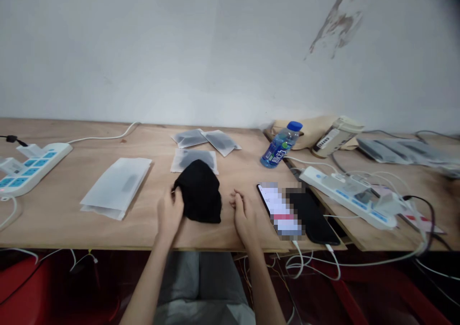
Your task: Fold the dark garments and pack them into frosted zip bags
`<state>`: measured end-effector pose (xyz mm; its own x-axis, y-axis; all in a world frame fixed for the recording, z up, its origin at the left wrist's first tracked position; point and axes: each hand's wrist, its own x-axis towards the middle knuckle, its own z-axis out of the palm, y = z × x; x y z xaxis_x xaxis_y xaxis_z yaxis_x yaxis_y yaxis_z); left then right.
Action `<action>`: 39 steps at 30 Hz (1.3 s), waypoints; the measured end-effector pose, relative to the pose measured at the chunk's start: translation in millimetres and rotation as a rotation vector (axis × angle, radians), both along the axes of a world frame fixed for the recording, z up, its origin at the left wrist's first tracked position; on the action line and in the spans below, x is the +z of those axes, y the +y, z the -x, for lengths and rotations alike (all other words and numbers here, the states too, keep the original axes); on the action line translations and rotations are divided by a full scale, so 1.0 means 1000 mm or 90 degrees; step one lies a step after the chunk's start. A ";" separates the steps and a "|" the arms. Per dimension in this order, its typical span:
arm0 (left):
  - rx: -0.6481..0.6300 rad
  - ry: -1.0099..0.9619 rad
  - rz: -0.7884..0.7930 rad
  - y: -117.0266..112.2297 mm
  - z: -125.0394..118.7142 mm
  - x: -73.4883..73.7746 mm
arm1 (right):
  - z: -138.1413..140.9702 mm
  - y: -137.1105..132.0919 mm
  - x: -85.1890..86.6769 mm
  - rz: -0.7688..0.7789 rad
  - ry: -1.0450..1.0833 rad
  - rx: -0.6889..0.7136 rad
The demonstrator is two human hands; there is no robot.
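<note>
A piece of black folded cloth (200, 191) lies on the wooden table in front of me, its outline uneven and its exact kind unclear. At its left edge, my left hand (170, 211) pinches the fabric between thumb and fingers. My right hand (244, 214) rests to the right of the cloth, apart from it, with loosely bent fingers and nothing visible in them. Just behind the cloth is a frosted plastic bag (176, 160) with something dark inside, partly covered by the cloth. Two similar bags, one at left (189, 138) and one at right (223, 143), lie farther back and overlap.
Left stand a stack of frosted bags (117, 188) and a power strip (39, 167). To the right lie a lit phone (278, 210), a dark phone (316, 219), a blue-capped bottle (281, 145), a paper cup (336, 135) and another power strip (348, 198) with cables.
</note>
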<state>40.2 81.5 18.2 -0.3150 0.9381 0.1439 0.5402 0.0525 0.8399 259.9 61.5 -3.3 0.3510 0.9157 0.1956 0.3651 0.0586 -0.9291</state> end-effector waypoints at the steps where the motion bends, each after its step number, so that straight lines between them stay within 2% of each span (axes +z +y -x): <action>1: 0.039 0.022 0.001 -0.005 0.014 -0.005 | 0.001 -0.001 0.001 -0.005 -0.016 0.008; 3: 0.082 0.090 -0.010 -0.016 0.041 -0.014 | 0.006 -0.006 0.002 -0.019 -0.057 0.025; 6: 0.074 0.148 -0.023 -0.029 0.068 -0.025 | 0.025 -0.015 0.002 -0.051 -0.135 0.083; 10: 0.064 0.076 -0.035 -0.033 0.074 -0.024 | 0.066 -0.023 0.003 -0.086 -0.259 0.222; 12: 0.053 0.116 -0.059 -0.031 0.072 -0.016 | 0.082 -0.024 0.005 -0.081 -0.337 0.258; 14: 0.004 0.216 -0.105 -0.027 0.069 -0.007 | 0.090 -0.023 0.005 -0.069 -0.404 0.271; 17: -0.128 0.347 -0.142 -0.018 0.065 0.005 | 0.086 -0.023 0.004 -0.057 -0.453 0.272; 19: -0.217 0.373 -0.122 -0.011 0.060 0.009 | 0.077 -0.025 0.002 -0.047 -0.465 0.270; 21: -0.244 0.338 -0.093 -0.004 0.052 0.011 | 0.064 -0.028 0.000 -0.029 -0.471 0.267; 23: -0.169 0.269 -0.069 0.000 0.044 0.012 | 0.049 -0.032 -0.001 -0.005 -0.473 0.253; 26: 0.046 0.179 -0.025 -0.003 0.042 0.009 | 0.020 -0.035 -0.002 0.035 -0.479 0.210; 28: 0.159 0.126 -0.001 -0.010 0.048 0.005 | -0.002 -0.035 -0.004 0.046 -0.491 0.167; 30: 0.212 0.078 -0.026 -0.019 0.059 0.000 | -0.023 -0.033 -0.007 0.035 -0.505 0.126; 32: 0.224 0.076 -0.087 -0.029 0.068 -0.004 | -0.039 -0.030 -0.009 0.003 -0.512 0.102; 34: 0.179 0.119 -0.140 -0.036 0.075 -0.004 | -0.046 -0.028 -0.010 -0.043 -0.513 0.089; 35: 0.129 0.151 -0.159 -0.037 0.076 -0.003 | -0.046 -0.027 -0.009 -0.069 -0.510 0.086; 37: -0.015 0.211 -0.182 -0.035 0.075 0.003 | -0.039 -0.026 -0.004 -0.116 -0.502 0.092; 39: -0.146 0.251 -0.178 -0.023 0.070 0.009 | -0.029 -0.026 0.002 -0.145 -0.497 0.118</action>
<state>-30.2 58.6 27.4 0.0229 0.8854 0.4643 0.7891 -0.3012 0.5353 288.5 36.0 -1.3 -0.1140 0.8543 0.5072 0.8654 0.3361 -0.3717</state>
